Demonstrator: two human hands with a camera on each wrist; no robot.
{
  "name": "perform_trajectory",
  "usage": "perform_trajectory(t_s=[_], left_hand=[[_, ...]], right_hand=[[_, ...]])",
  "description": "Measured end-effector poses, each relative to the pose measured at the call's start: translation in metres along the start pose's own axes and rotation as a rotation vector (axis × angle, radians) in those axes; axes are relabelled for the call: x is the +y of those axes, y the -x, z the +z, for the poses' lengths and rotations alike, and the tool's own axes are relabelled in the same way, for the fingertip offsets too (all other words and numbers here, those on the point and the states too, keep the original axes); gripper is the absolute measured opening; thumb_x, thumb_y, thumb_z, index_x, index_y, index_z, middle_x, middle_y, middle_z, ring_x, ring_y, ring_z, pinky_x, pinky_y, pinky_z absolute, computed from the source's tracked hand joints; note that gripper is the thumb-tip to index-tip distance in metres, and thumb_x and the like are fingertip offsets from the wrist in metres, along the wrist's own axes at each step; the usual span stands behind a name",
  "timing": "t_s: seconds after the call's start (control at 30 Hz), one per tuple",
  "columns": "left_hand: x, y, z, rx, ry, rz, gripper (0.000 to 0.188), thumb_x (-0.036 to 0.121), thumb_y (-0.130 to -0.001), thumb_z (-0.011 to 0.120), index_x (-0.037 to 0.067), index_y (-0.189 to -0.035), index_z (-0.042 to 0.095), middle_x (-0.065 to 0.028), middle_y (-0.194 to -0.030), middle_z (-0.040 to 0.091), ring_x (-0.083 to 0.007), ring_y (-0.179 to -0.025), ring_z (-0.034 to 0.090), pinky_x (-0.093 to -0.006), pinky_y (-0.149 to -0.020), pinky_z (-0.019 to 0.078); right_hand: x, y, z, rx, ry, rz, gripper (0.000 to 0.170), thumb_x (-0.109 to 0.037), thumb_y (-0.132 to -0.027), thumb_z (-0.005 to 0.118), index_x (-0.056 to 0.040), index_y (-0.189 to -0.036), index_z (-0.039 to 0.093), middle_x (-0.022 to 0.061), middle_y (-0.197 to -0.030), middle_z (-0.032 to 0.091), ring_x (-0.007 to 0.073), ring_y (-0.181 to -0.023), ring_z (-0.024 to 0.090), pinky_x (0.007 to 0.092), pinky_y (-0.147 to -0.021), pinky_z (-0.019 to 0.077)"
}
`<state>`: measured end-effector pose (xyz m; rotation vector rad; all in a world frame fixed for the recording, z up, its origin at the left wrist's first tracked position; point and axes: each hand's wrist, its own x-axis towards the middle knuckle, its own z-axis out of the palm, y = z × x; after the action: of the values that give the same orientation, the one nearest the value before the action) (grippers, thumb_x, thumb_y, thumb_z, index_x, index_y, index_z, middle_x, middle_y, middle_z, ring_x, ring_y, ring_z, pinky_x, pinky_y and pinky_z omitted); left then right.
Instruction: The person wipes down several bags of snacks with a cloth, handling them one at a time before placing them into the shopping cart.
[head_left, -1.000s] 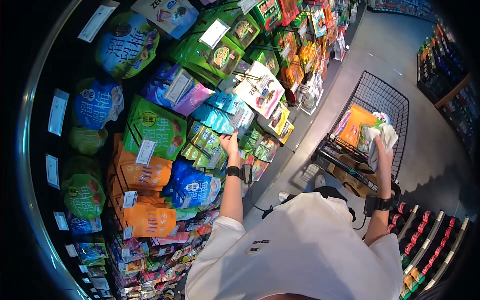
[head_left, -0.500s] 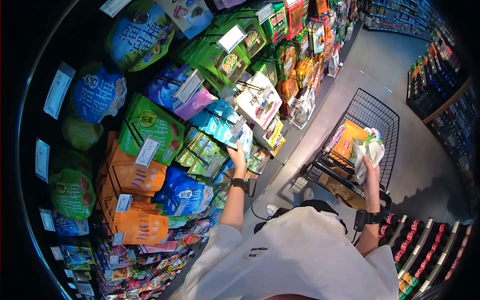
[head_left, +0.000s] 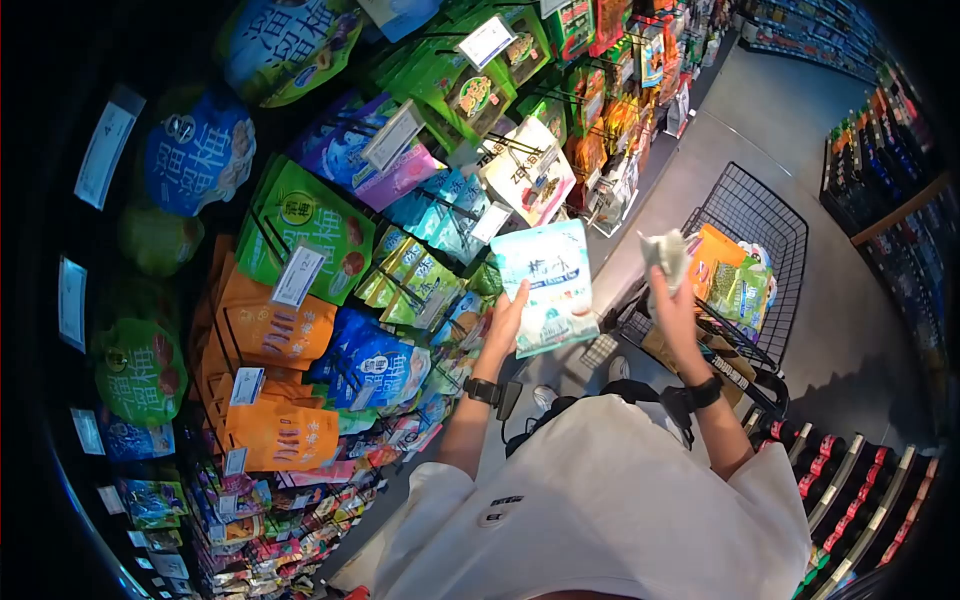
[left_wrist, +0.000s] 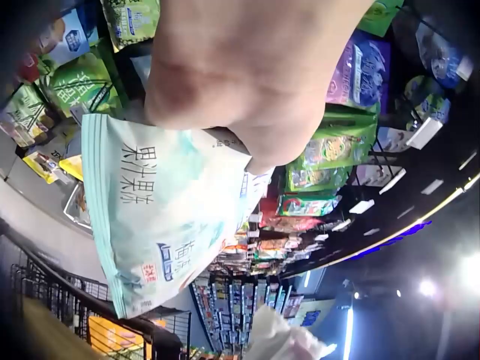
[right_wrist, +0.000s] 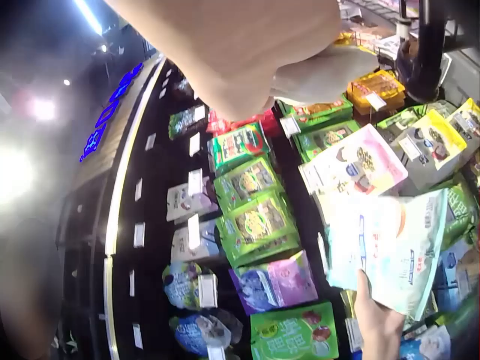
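My left hand grips a white and pale-teal snack bag by its left side, thumb across the printed front. In the left wrist view the bag hangs out from under the hand, whose fingertips are hidden. My right hand holds a crumpled whitish piece, soft like paper or a thin wrapper, between the bag and the shopping cart. Inside the cart lie an orange bag and a green bag.
On the left, a dark display rack carries hanging snack bags, such as green pouches, blue ones and teal ones, with price tags sticking out. Rows of dark bottles stand at lower right. Grey floor runs between.
My left hand has drawn the snack bag off the rack and brought it to the right. The right hand has moved left, away from above the cart, carrying the crumpled whitish piece.
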<state>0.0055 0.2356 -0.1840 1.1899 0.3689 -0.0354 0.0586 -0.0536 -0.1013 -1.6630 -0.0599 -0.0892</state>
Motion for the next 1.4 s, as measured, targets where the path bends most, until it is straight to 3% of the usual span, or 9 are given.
perform_trajectory(t_s=[0.1, 0.23, 0.57, 0.63, 0.7, 0.87, 1.0, 1.23, 1.4], left_hand=[[0.024, 0.014, 0.039, -0.161, -0.113, 0.037, 0.045, 0.031, -0.104, 0.056, -0.002, -0.134, 0.052, -0.0081, -0.127, 0.062, -0.0148, -0.112, 0.058, -0.0313, -0.095, 0.0471], [0.042, 0.023, 0.066, -0.27, -0.948, 0.597, 0.049, 0.014, -0.097, 0.059, 0.0, -0.141, 0.044, -0.0114, -0.131, 0.058, -0.0195, -0.122, 0.054, -0.0318, -0.103, 0.0427], [0.044, 0.022, 0.104, -0.562, -0.778, -0.047, 0.059, 0.015, -0.098, 0.056, 0.002, -0.151, 0.033, -0.0188, -0.148, 0.045, -0.0284, -0.139, 0.041, -0.0381, -0.114, 0.0318], [0.037, 0.027, 0.108, -0.504, -1.109, 0.73, 0.054, 0.019, -0.098, 0.055, 0.002, -0.146, 0.038, -0.021, -0.143, 0.05, -0.0363, -0.133, 0.046, -0.0431, -0.113, 0.0331], [0.061, 0.03, 0.124, -0.481, -0.942, 0.219, 0.052, 0.018, -0.098, 0.055, 0.001, -0.145, 0.041, -0.0185, -0.136, 0.056, -0.0306, -0.125, 0.054, -0.0409, -0.108, 0.039], [0.076, 0.025, 0.141, -0.477, -0.523, 0.327, 0.044, 0.02, -0.104, 0.051, -0.003, -0.141, 0.046, -0.0149, -0.13, 0.059, -0.0199, -0.115, 0.056, -0.0332, -0.101, 0.0426], [0.068, 0.015, 0.14, -0.392, -0.413, 0.431, 0.045, 0.019, -0.103, 0.053, -0.002, -0.142, 0.045, -0.0103, -0.13, 0.059, -0.0158, -0.118, 0.054, -0.0298, -0.101, 0.0426], [0.078, 0.019, 0.138, -0.382, -0.278, 0.275, 0.047, 0.017, -0.104, 0.053, 0.0, -0.146, 0.042, -0.0085, -0.135, 0.057, -0.0131, -0.118, 0.053, -0.0291, -0.102, 0.0423], [0.089, 0.023, 0.153, -0.302, -0.165, 0.283, 0.044, 0.021, -0.106, 0.05, -0.003, -0.142, 0.045, -0.0103, -0.132, 0.057, -0.0146, -0.118, 0.052, -0.0301, -0.103, 0.0406]], right_hand=[[-0.012, 0.008, 0.024, -0.172, 0.271, -0.387, 0.064, 0.005, -0.081, 0.055, 0.0045, -0.144, 0.04, 0.0261, -0.137, 0.052, 0.0356, -0.127, 0.054, 0.0386, -0.106, 0.0416], [-0.066, 0.031, 0.049, -0.467, 0.495, -0.645, 0.079, 0.0, -0.071, 0.058, 0.002, -0.148, 0.039, 0.0238, -0.153, 0.037, 0.0394, -0.144, 0.033, 0.0482, -0.119, 0.0251], [-0.077, 0.009, 0.021, -0.356, 0.535, -0.654, 0.074, -0.01, -0.073, 0.061, -0.0024, -0.145, 0.046, 0.0195, -0.154, 0.039, 0.0398, -0.146, 0.031, 0.052, -0.122, 0.0196], [-0.088, 0.013, 0.016, -0.41, 0.553, -0.68, 0.078, -0.009, -0.068, 0.06, -0.0033, -0.144, 0.046, 0.0174, -0.153, 0.041, 0.0379, -0.146, 0.031, 0.0547, -0.122, 0.018], [-0.076, 0.005, 0.008, -0.308, 0.524, -0.633, 0.077, -0.006, -0.067, 0.058, -0.003, -0.144, 0.046, 0.0196, -0.152, 0.042, 0.0381, -0.146, 0.031, 0.0542, -0.122, 0.0178], [-0.051, -0.017, -0.009, 0.004, 0.156, -0.323, 0.048, -0.006, -0.094, 0.055, 0.0065, -0.14, 0.045, 0.0269, -0.144, 0.046, 0.0431, -0.139, 0.039, 0.0444, -0.117, 0.0284], [-0.062, 0.008, 0.009, -0.185, 0.492, -0.627, 0.082, 0.005, -0.063, 0.048, 0.0035, -0.145, 0.041, 0.0261, -0.15, 0.04, 0.0402, -0.144, 0.032, 0.0478, -0.121, 0.0212], [-0.008, -0.029, -0.012, 0.219, 0.5, -0.408, 0.075, 0.007, -0.069, 0.047, 0.0038, -0.143, 0.042, 0.0293, -0.151, 0.037, 0.042, -0.145, 0.031, 0.047, -0.122, 0.0212], [-0.041, -0.003, 0.005, -0.059, 0.348, -0.474, 0.075, 0.006, -0.07, 0.048, 0.0045, -0.145, 0.041, 0.028, -0.149, 0.04, 0.0413, -0.142, 0.036, 0.0451, -0.12, 0.0264]])
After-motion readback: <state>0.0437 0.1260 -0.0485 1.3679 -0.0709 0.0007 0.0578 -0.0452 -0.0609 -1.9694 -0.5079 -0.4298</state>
